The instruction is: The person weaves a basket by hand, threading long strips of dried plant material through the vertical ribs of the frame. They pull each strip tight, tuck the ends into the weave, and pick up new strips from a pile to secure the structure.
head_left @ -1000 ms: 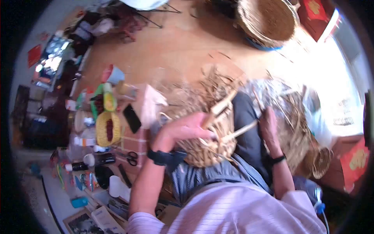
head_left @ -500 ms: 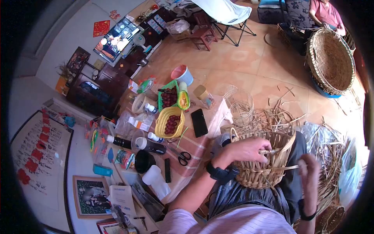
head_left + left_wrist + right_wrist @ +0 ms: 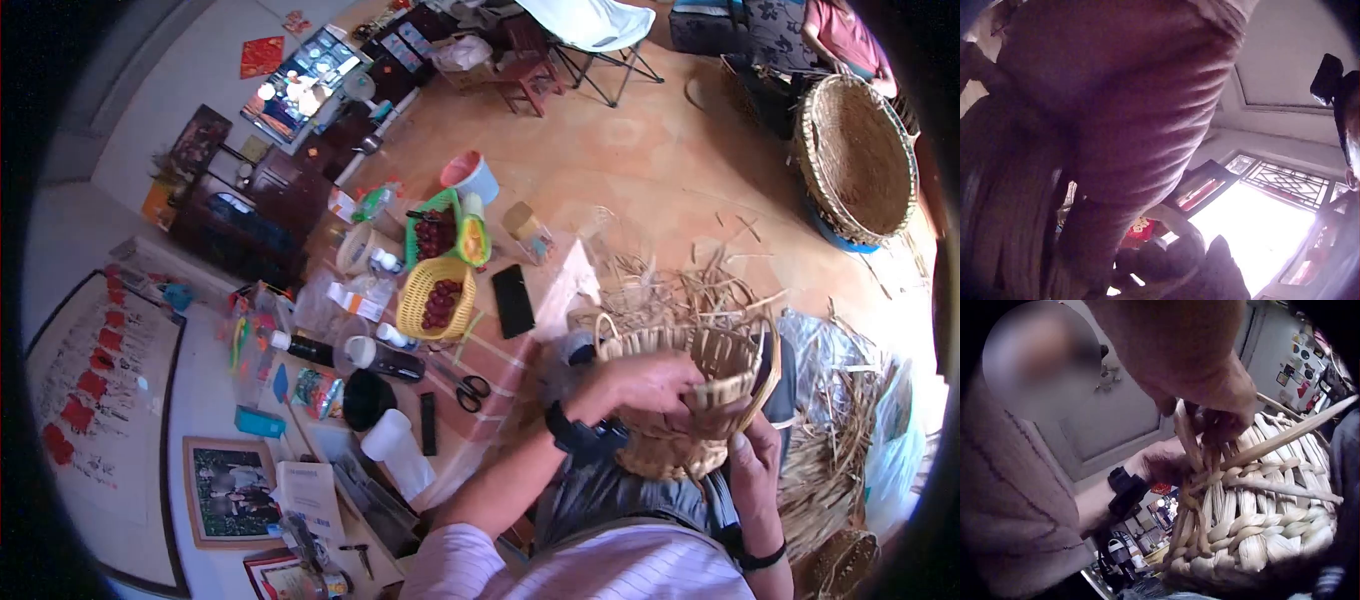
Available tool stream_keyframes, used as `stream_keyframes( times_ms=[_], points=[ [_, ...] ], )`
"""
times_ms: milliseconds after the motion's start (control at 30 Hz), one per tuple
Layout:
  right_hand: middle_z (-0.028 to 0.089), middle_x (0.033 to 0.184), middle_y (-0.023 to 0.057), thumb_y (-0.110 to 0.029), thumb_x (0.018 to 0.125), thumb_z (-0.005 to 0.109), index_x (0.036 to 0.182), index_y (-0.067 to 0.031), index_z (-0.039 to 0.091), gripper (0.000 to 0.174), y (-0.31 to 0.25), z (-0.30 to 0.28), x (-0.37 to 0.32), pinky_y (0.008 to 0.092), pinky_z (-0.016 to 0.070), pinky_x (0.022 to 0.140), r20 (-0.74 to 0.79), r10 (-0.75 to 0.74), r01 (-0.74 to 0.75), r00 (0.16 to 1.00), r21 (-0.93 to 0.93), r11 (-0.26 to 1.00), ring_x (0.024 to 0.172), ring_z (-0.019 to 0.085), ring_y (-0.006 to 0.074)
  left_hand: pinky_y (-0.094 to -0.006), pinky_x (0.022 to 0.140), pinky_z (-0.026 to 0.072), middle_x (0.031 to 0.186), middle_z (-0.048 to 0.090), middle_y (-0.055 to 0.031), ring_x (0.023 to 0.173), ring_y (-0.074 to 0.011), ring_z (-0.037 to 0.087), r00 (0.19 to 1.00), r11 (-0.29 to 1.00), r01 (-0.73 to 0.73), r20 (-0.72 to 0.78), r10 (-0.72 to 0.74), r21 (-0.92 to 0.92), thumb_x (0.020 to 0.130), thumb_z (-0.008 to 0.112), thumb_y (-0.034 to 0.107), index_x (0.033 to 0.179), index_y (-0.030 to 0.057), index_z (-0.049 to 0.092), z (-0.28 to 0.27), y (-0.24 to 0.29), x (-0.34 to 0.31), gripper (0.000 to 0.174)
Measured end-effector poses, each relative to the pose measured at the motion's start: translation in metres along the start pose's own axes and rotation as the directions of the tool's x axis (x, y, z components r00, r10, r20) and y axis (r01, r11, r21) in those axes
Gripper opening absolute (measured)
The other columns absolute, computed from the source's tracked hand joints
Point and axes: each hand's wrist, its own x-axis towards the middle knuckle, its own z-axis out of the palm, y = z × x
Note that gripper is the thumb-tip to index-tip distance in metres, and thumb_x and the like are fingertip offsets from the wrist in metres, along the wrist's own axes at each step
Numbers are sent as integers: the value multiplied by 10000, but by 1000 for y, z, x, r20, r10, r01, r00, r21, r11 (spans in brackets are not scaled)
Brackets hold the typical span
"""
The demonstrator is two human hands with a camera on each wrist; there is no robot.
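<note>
A woven basket of pale plant strips rests on the person's lap. The left hand reaches over its rim and grips the wall, fingertips partly hidden; in the right wrist view this hand lies behind the strips. At the basket's right side is the right hand, thumb raised. The right wrist view shows the right hand pinching a flat strip beside the weave. Long loose strips stick out from the basket. The left hand fills much of the left wrist view.
Left of the lap, a cloth-covered table holds a phone, scissors, a yellow fruit basket and bottles. Loose strips lie at the right. A large basket stands at the back right, near a seated person.
The head view has swung left and steadied. The right hand has moved from the dark-clothed leg, out along a pale strip, then in against the basket. The left hand now reaches deeper over the rim.
</note>
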Motion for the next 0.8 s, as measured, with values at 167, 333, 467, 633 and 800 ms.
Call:
stream_keyframes(
  times_ms=[167, 333, 467, 633, 800],
  points=[
    [458, 802, 7, -427, 1195, 365, 922, -151, 482, 406, -2, -6, 5, 362, 424, 615, -117, 84, 7, 990, 623, 782, 602, 447, 180, -327, 780, 552, 956, 811, -86, 871, -85, 671, 990, 972, 92, 125, -65, -216, 924, 838, 226, 1234, 46, 781, -20, -16, -5, 363],
    [365, 651, -22, -450, 1185, 423, 841, -138, 456, 466, 14, -41, 17, 342, 381, 597, -130, 33, 44, 991, 547, 836, 532, 335, 134, -301, 835, 562, 1033, 823, -8, 908, -59, 675, 961, 928, 242, 198, -190, -283, 933, 845, 234, 1244, 19, 782, -29, -26, 8, 383],
    [352, 653, -29, -450, 1173, 470, 833, -129, 457, 468, 38, -61, 10, 344, 363, 587, -113, 81, -10, 990, 527, 850, 547, 318, 132, -323, 857, 563, 1024, 827, -47, 917, -85, 688, 940, 921, 292, 256, -226, -259, 945, 831, 286, 1227, 2, 778, -36, -19, 9, 404],
    [315, 658, -42, -406, 1155, 518, 848, -144, 467, 407, 71, -69, 4, 334, 341, 580, -143, 93, 3, 985, 556, 831, 533, 286, 118, -353, 874, 561, 1053, 820, -96, 944, -117, 706, 935, 940, 250, 312, -171, -232, 955, 811, 358, 1240, -12, 757, -34, -25, 13, 470],
    [307, 637, -59, -440, 1175, 464, 839, -153, 456, 442, 83, -75, 17, 329, 335, 575, -128, 155, -54, 980, 574, 817, 506, 260, 106, -376, 924, 570, 1141, 799, -127, 1037, -190, 737, 959, 988, 143, 252, -126, -51, 842, 896, 324, 1303, -15, 712, -52, -21, 6, 601]
  ],
)
